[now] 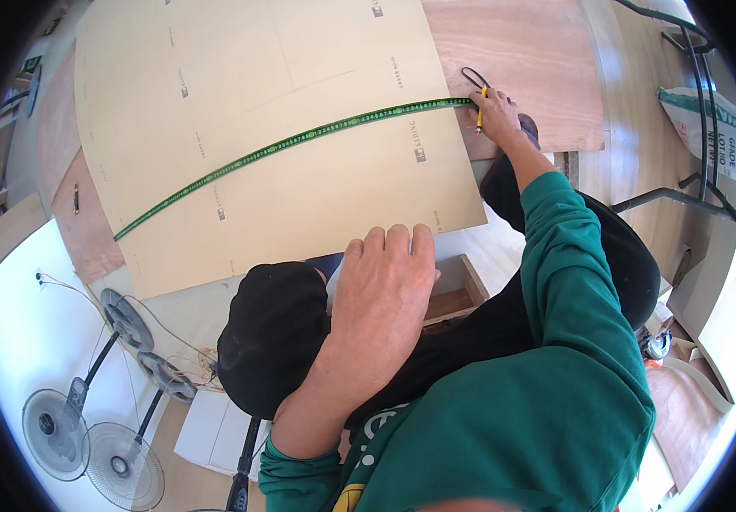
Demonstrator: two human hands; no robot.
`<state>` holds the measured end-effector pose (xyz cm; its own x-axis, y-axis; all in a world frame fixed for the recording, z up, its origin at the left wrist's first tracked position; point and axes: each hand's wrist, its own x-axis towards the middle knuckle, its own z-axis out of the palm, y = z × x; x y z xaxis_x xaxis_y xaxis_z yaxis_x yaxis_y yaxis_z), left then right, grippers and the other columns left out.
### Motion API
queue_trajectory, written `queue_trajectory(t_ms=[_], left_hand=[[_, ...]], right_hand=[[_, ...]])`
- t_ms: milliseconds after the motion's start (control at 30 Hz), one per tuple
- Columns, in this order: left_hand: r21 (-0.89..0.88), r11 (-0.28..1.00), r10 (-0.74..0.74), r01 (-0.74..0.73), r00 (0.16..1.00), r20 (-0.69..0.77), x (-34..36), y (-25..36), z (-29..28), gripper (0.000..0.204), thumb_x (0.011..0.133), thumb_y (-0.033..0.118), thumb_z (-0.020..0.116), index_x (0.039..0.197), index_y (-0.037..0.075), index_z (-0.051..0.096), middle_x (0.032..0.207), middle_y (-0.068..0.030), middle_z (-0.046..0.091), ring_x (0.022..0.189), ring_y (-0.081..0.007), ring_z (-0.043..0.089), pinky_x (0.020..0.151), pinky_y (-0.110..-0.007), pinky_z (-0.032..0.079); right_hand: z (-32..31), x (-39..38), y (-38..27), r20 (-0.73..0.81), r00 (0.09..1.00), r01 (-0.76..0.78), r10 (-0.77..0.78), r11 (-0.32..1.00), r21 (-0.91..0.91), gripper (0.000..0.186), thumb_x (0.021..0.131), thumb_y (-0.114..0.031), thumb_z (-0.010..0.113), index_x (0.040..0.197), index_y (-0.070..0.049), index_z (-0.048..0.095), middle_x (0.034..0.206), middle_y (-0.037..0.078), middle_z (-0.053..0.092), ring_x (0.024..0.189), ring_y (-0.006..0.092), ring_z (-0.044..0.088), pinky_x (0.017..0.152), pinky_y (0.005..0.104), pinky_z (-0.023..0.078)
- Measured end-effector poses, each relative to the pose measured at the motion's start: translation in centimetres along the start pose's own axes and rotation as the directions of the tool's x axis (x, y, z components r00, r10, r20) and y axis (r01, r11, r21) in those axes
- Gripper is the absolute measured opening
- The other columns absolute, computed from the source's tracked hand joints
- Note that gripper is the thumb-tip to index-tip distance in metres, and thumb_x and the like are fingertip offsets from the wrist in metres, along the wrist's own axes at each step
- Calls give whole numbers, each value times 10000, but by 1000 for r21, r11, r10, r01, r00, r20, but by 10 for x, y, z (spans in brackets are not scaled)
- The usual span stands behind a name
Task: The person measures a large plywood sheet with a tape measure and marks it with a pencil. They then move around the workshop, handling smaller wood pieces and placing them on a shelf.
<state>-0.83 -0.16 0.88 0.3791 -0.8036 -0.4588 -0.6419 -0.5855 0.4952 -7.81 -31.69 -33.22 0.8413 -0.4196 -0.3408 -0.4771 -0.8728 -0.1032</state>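
A green tape measure (291, 141) is drawn out in a long strip across a large cream-coloured board (334, 183), from its left edge to past its right edge. My right hand (499, 115) is closed on the strip's right end, and a yellow pencil (480, 119) stands out from the same fingers. A dark strap loop (473, 77) lies just beyond them; the tape's case is mostly hidden by the hand. My left hand (388, 286) hangs palm down over the board's near edge, beside my black-clad knee. Its fingers are loosely bent, with nothing visible in them.
Reddish plywood (547, 68) lies under the board. A small wooden box (462, 294) is below its near edge. Fans (56, 435) with stands and loose wires are at lower left. A black metal frame (697, 102) and a white-green sack (718, 136) stand at right.
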Motion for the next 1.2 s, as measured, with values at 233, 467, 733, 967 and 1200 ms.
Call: queue_trajectory(t_ms=[233,467,733,967,1200], left_hand=[[0,1000,-13,13,1000,5,-1,-1,-1,328,849,158,706,1097,-13,576,947,-145,583,981,-309,588,882,-418,463],[1,1000,-12,12,1000,-10,-1,-1,-1,330,845,158,709,1097,-6,571,944,-145,582,978,-309,585,879,-419,461],[-13,1000,-2,1,999,-33,1,-2,-3,310,844,147,706,1080,-2,571,946,-137,585,964,-312,585,865,-416,465],[-736,598,96,-316,941,-326,-5,14,-24,191,888,156,675,931,-28,651,849,-129,688,864,-310,680,751,-413,536],[-795,-444,95,-413,861,-501,-14,1,-36,289,1019,254,503,1040,18,670,992,-150,691,954,-382,655,859,-466,535]], right_hand=[[1,1,0,-3,1000,-6,6,1000,3,365,872,-306,667,1223,-224,612,1216,111,564,1205,326,528,934,574,459],[-1,1,-1,10,1000,-13,13,1000,-8,357,873,-304,665,1217,-223,615,1213,108,565,1201,325,532,932,572,460],[0,1,0,2,1000,5,-5,1000,0,355,869,-297,667,1211,-215,613,1211,108,563,1204,327,529,926,576,458],[2,1,2,4,1000,9,-9,1000,0,352,875,-297,656,1215,-221,605,1210,104,559,1206,326,526,925,580,456],[7,1,5,-21,999,23,-23,999,-32,343,882,-300,641,1214,-225,602,1207,103,559,1202,331,527,912,577,467]])
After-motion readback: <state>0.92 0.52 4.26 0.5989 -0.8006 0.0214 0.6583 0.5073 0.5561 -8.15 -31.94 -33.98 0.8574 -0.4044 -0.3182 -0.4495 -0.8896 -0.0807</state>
